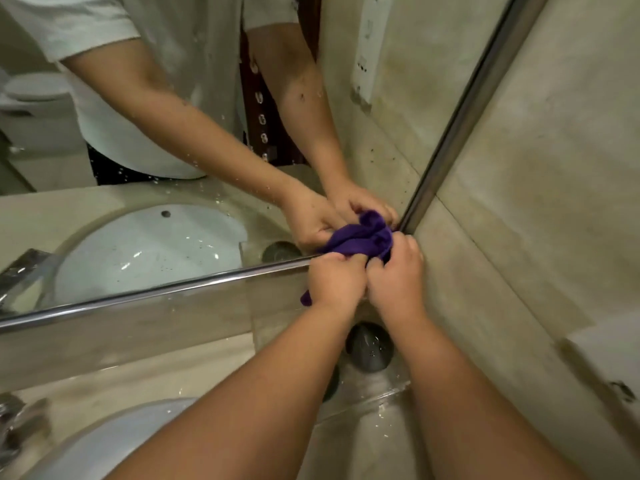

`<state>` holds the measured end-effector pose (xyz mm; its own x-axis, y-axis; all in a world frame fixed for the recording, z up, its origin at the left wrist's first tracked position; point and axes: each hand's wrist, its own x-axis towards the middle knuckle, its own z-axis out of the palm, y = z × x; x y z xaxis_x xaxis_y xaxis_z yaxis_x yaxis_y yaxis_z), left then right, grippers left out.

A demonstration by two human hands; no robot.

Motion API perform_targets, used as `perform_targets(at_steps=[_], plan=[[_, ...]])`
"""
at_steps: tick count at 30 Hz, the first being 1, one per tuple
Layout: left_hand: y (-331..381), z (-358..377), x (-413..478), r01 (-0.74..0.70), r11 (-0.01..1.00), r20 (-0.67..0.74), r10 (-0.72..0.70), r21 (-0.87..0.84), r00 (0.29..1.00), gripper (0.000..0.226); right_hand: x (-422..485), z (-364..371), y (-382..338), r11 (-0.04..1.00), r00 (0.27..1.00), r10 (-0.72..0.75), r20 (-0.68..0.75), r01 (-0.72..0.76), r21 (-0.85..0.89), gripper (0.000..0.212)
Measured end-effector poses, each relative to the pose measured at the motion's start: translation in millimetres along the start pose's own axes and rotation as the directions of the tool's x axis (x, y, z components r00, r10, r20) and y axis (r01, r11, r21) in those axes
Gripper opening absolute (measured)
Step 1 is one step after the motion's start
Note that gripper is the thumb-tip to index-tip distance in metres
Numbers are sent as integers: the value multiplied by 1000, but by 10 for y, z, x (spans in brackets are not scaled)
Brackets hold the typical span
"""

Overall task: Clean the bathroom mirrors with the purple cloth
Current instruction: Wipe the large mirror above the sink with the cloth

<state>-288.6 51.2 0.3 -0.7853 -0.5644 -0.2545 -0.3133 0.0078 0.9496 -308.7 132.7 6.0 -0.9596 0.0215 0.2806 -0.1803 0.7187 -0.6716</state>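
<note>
Head view: left hand (334,282) and right hand (394,275) grip the bunched purple cloth (367,245) at the mirror (138,150).

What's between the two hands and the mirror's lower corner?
The bunched purple cloth, gripped by the left hand and right hand, against the mirror; head view.

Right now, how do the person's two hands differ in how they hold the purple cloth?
The left hand grips the purple cloth over the mirror's bottom metal edge; the right hand grips it nearer the corner, beside the wall. A tail of cloth sticks out beneath the left hand; none shows beneath the right hand. Both curl their fingers round the bunched cloth.
</note>
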Motion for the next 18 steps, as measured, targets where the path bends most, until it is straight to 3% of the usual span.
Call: perform_targets(at_steps=[5, 10, 18], plan=[[24, 43, -18, 96, 985, 32, -93, -142, 995, 24, -100, 40, -110, 986, 985, 159, -67, -154, 68, 19], [-61, -366, -29, 136, 970, -20, -143, -200, 990, 22, -154, 72, -388, 935, 949, 315, -13, -308, 177, 35], [-259, -1668, -65, 77, 991, -110, -89, -110, 990, 20, -878, 648, -1201, 961, 987, 83, 136, -115, 250, 15]])
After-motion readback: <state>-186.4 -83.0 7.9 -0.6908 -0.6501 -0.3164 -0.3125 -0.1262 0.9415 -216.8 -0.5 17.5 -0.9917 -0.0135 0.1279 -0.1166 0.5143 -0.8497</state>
